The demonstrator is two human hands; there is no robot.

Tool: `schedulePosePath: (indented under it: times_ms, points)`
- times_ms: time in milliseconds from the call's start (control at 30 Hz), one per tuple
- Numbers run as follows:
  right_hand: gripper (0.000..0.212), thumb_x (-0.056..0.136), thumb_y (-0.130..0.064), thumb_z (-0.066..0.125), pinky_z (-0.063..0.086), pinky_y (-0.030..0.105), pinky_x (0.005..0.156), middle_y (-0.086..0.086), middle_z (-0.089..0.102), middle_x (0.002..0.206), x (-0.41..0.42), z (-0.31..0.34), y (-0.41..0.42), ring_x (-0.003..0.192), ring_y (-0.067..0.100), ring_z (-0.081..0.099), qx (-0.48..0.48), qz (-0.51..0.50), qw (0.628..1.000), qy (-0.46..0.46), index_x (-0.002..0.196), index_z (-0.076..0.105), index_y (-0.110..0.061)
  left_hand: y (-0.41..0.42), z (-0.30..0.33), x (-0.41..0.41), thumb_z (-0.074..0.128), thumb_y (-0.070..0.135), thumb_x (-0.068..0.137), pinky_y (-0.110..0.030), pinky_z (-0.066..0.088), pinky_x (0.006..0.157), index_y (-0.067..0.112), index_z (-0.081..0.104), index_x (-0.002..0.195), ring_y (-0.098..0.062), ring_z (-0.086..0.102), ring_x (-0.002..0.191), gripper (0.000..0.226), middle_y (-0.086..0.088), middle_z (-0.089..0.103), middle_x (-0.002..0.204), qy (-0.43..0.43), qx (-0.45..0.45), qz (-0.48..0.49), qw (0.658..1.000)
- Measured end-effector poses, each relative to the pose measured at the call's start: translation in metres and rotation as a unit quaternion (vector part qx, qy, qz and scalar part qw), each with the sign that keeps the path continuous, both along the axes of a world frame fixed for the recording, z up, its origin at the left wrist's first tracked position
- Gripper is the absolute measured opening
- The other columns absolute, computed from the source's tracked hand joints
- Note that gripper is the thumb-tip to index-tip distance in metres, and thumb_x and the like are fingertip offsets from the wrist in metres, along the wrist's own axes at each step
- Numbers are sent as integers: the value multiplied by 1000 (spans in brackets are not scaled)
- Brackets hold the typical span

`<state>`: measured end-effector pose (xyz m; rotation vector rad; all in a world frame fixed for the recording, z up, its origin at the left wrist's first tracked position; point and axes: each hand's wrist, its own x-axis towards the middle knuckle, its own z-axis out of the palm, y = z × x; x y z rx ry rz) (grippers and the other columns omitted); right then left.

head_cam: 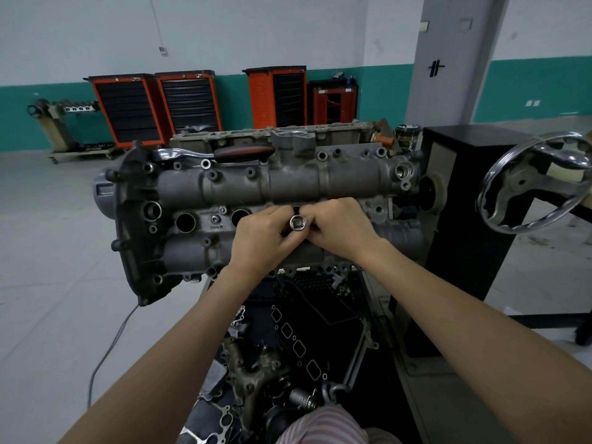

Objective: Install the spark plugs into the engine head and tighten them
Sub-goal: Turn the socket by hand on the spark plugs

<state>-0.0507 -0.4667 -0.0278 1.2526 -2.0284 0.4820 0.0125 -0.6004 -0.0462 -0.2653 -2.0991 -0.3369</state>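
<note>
Engine head: A grey cast engine head (256, 184) sits mounted on a stand, lying across the middle of the view.
Socket: A chrome socket (297, 222) stands upright over the head's central row of plug wells, its open square drive end facing the camera.
Left hand: The left hand (266, 235) curls its fingers round the socket from the left side, gripping it.
Right hand: The right hand (339, 229) pinches the socket from the right side, fingers bent tight against it.
Spark plugs: None can be made out; whether one sits inside the socket cannot be told.
Plug wells: Two open wells (185, 222) show dark along the head, left of the hands.
Ratchet: A ratchet (217, 152) with a black and red handle lies along the far edge of the head.
Handwheel: A chrome handwheel (535, 181) stands off the right end of the head.
Tool cabinets: Orange tool cabinets (189, 102) line the wall beyond the head.
Parts tray: Loose gaskets and engine parts (298, 344) lie below the head, between the forearms.
</note>
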Motion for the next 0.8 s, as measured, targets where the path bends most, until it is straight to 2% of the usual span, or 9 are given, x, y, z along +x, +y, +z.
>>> schedulePosePath:
  times_ms: [133, 233, 433, 633, 800]
  points:
    - [12, 72, -17, 61, 28, 27, 47, 12, 63, 58, 0, -1, -1, 53, 34, 60, 4, -25, 1000, 4, 65, 57, -8, 0, -1, 1, 45, 32, 85, -26, 29, 43, 3, 49, 59, -27, 48, 43, 40, -9, 51, 52, 1, -19, 2, 1000]
    - [17, 73, -21, 63, 26, 27, 49, 9, 64, 63, -3, -1, -2, 59, 35, 60, 25, -39, 999, 7, 76, 54, -8, 0, 0, 2, 43, 31, 82, -24, 26, 43, 3, 47, 65, -27, 48, 43, 33, -8, 50, 56, -9, -31, 5, 999]
    - [14, 81, -23, 57, 27, 31, 50, 10, 65, 71, -4, -1, -2, 68, 35, 60, 54, -39, 998, 0, 79, 56, -9, 2, -1, 1, 44, 36, 82, -25, 25, 45, 5, 45, 65, -26, 48, 45, 35, -6, 49, 56, -11, -13, 12, 1000]
    - [17, 71, -12, 71, 29, 26, 46, 14, 60, 52, -1, 0, 0, 47, 34, 58, 8, -18, 1000, 3, 60, 59, -6, 0, -2, -1, 49, 38, 85, -28, 33, 43, 4, 50, 55, -26, 48, 44, 45, -8, 51, 50, 7, 2, 3, 1000]
    - [16, 74, -21, 60, 26, 26, 47, 11, 62, 56, -2, 0, -1, 50, 34, 59, 6, -23, 1000, 8, 68, 56, -7, 0, -2, 0, 43, 34, 87, -29, 32, 43, 3, 50, 60, -27, 49, 45, 42, -9, 51, 54, -5, 0, 4, 1000]
